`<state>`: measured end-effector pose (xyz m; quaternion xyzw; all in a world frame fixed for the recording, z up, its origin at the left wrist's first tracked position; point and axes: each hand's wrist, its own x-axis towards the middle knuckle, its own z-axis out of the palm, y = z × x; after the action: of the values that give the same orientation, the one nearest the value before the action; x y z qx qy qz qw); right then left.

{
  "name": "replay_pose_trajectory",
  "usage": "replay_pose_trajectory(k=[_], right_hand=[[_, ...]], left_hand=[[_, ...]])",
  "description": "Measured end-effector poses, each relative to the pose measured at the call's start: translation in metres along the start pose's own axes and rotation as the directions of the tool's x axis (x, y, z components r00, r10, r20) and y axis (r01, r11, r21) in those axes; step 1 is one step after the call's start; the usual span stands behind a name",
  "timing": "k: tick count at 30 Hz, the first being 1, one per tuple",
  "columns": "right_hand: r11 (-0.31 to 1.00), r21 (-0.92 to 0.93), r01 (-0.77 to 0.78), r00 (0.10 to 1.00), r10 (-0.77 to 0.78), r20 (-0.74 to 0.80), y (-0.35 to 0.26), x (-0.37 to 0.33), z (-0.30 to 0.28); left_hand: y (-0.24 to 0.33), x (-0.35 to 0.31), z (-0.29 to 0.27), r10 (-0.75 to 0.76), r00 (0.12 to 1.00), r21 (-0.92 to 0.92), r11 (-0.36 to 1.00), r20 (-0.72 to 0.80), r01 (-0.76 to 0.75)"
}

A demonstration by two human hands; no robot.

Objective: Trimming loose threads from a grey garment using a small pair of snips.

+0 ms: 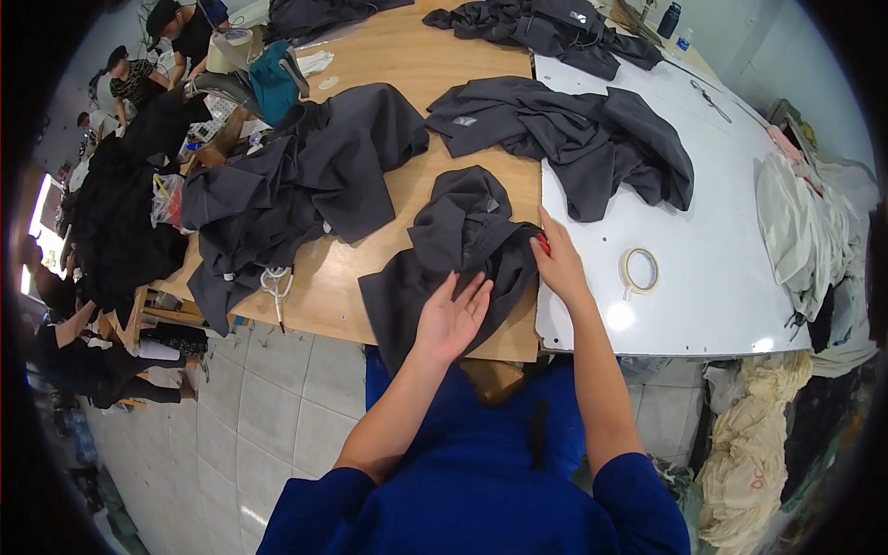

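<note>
A dark grey garment [455, 227] lies bunched on the wooden table right in front of me, its lower part hanging toward the near edge. My left hand [451, 324] is palm up against the front of this garment, fingers spread and holding nothing. At the garment's right side, my right hand [561, 266] is closed around a small red tool [543, 244]. Only a bit of red shows between the fingers, so its exact kind cannot be made out. The right fingertips are beside the cloth; whether they touch it is unclear.
Dark grey garments [314, 166] are heaped at left, with another pile [573, 139] beyond my right hand. A tape roll [640, 270] and scissors [710, 102] lie on the white tabletop [703, 240]. A white cord [276, 285] hangs near the table edge. People work at far left.
</note>
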<state>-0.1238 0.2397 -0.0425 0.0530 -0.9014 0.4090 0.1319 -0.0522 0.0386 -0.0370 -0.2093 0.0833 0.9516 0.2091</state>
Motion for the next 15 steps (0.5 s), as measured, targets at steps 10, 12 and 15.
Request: replay_pose_trajectory(k=[10,12,15], right_hand=[[0.994,0.080,0.073,0.997,-0.073,-0.007,-0.065,-0.095,-0.041],[0.926,0.378,-0.002,0.986,-0.063,0.157,-0.069,-0.114,-0.050],[0.758,0.544,-0.360,0.929,0.236,0.286,-0.072,-0.133,-0.064]], left_hand=[[0.023,-0.023,0.044,0.270,0.935,0.178,0.933,0.230,-0.313],[0.018,-0.028,0.049,0.241,0.902,0.092,0.952,0.358,-0.291],[0.006,-0.034,0.055,0.211,0.901,-0.045,0.977,0.379,-0.210]])
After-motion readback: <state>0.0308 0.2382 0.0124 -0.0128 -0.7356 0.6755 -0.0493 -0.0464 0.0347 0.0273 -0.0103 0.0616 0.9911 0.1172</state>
